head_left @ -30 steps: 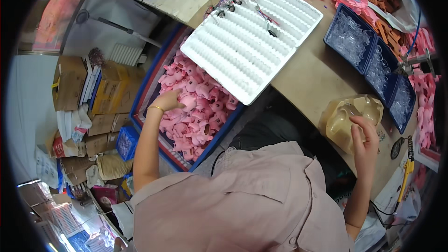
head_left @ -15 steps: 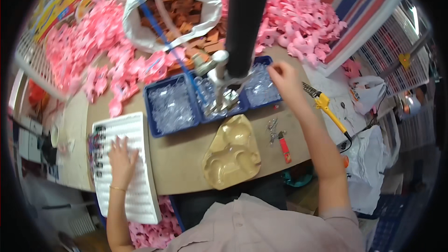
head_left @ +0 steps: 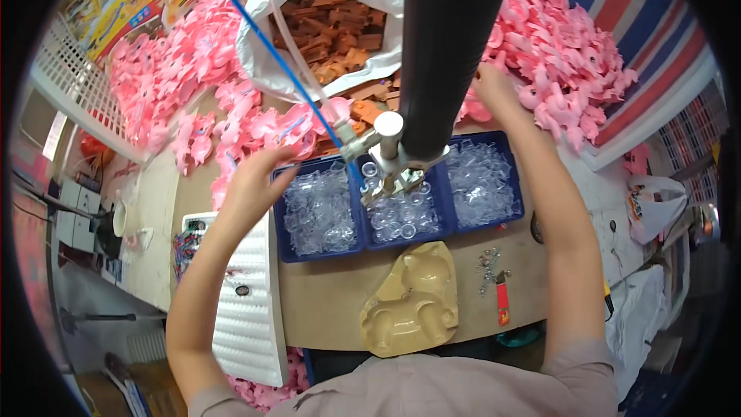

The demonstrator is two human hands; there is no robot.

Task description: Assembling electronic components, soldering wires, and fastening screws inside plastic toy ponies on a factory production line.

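My left hand (head_left: 258,184) reaches over the left end of the blue bins, thumb apart from its fingers, beside pink animal-shaped plastic parts (head_left: 289,127). Nothing shows in its grasp. My right hand (head_left: 496,91) is beyond the right bin, at the edge of the right-hand heap of pink parts (head_left: 567,69); its fingertips are partly hidden by the black post, so their grip is unclear. Between my arms stand joined blue bins (head_left: 363,225) of clear plastic pieces. In front lies a tan moulded holder (head_left: 413,305). A small dark round piece (head_left: 242,290) rests on the ridged white tray (head_left: 251,332).
A thick black post (head_left: 455,46) with a metal nozzle and blue hose (head_left: 270,50) rises over the bins. Behind is a white sack (head_left: 270,69) of orange-brown parts (head_left: 328,31). A red-handled cutter (head_left: 502,301) and small metal bits (head_left: 488,270) lie at right.
My left hand has left the white tray and moved forward to the pink parts. My right hand has gone from the right bin to the far heap. The view has shifted.
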